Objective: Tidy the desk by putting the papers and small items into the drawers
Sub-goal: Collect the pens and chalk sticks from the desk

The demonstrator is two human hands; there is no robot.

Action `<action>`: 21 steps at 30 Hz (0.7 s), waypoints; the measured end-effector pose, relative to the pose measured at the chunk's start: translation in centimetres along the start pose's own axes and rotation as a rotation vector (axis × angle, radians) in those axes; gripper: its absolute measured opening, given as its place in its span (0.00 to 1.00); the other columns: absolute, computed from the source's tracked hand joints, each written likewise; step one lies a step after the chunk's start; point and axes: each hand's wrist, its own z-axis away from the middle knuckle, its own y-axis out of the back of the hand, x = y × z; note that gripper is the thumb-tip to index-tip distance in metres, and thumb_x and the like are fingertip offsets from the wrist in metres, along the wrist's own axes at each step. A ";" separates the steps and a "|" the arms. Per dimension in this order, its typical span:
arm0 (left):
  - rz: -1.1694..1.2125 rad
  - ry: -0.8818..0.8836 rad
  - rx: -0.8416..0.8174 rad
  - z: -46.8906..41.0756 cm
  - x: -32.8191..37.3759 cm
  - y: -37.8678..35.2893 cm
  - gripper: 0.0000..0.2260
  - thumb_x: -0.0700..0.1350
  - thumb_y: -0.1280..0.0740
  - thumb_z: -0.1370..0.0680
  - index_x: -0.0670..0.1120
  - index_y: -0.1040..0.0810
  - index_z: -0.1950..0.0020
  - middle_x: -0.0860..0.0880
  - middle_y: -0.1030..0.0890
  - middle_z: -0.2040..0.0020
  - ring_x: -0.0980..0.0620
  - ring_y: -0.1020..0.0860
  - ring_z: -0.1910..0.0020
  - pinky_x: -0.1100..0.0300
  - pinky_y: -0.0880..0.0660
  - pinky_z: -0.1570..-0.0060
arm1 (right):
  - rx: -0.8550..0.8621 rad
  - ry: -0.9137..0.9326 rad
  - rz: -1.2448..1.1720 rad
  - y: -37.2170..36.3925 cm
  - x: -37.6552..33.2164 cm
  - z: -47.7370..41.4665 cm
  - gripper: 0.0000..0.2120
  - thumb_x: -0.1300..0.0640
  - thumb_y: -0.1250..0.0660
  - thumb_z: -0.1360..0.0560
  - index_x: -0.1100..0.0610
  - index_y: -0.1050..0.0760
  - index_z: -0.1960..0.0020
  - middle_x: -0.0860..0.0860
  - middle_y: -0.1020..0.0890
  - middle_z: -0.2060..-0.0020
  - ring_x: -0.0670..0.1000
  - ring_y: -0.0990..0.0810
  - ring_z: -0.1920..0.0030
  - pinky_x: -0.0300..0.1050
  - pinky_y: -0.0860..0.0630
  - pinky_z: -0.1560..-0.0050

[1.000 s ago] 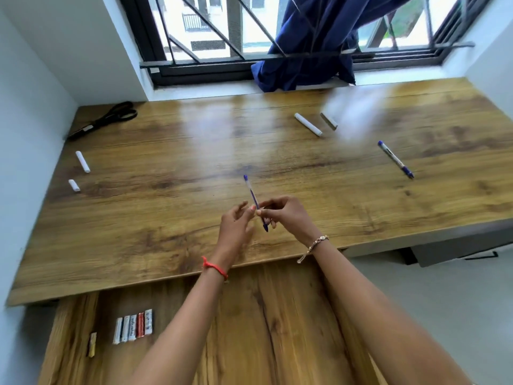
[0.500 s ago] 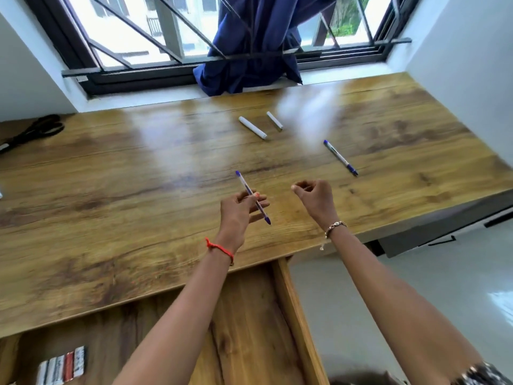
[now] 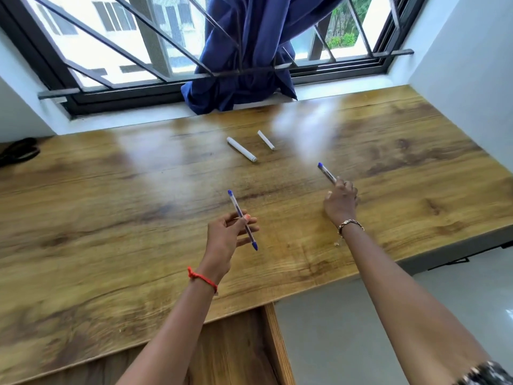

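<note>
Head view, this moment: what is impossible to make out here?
Head view only.
Right hand on the second pen: the hand's back hides its fingertips, so a closed grip is unconfirmed; the pen's lower end is covered too.
Drawer: frame bottom and left arm hide its contents.
Black object at the left edge: cut off, possibly scissors.
Held pen in the left hand: print too small to read.

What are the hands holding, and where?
The left hand pinches a blue pen near its middle. The right hand covers the near end of the second pen; whether it grips cannot be told.
</note>
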 end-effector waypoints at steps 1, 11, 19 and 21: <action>0.004 0.000 0.002 -0.3 0.0 0.1 0.08 0.39 0.36 0.22 0.39 0.24 0.44 0.45 0.17 0.55 0.53 0.17 0.62 0.62 0.21 0.67 | 0.036 -0.019 0.001 -0.2 0.0 -0.1 0.21 0.66 0.42 0.26 0.63 0.35 0.33 0.62 0.32 0.36 0.62 0.36 0.34 0.54 0.38 0.36; 0.085 0.033 0.029 -1.4 0.4 1.5 0.08 0.39 0.38 0.21 0.40 0.24 0.43 0.45 0.17 0.52 0.54 0.17 0.60 0.62 0.21 0.66 | -0.060 0.055 -0.574 -1.3 -5.9 3.0 0.11 0.70 0.37 0.29 0.70 0.22 0.49 0.62 0.18 0.57 0.52 0.22 0.60 0.42 0.26 0.58; 0.288 0.044 -0.017 -2.5 0.6 3.6 0.08 0.40 0.39 0.21 0.41 0.22 0.48 0.48 0.16 0.59 0.52 0.18 0.59 0.55 0.21 0.55 | -0.596 0.333 -0.836 -1.9 -12.0 9.3 0.11 0.69 0.26 0.35 0.65 0.20 0.53 0.60 0.16 0.60 0.50 0.18 0.64 0.40 0.20 0.62; 0.290 0.024 0.005 -2.8 0.3 4.4 0.06 0.39 0.37 0.22 0.41 0.22 0.50 0.48 0.16 0.60 0.51 0.18 0.60 0.54 0.21 0.55 | -0.594 0.404 -0.802 -2.6 -12.7 9.5 0.09 0.68 0.26 0.35 0.65 0.19 0.55 0.59 0.16 0.61 0.51 0.18 0.63 0.47 0.19 0.58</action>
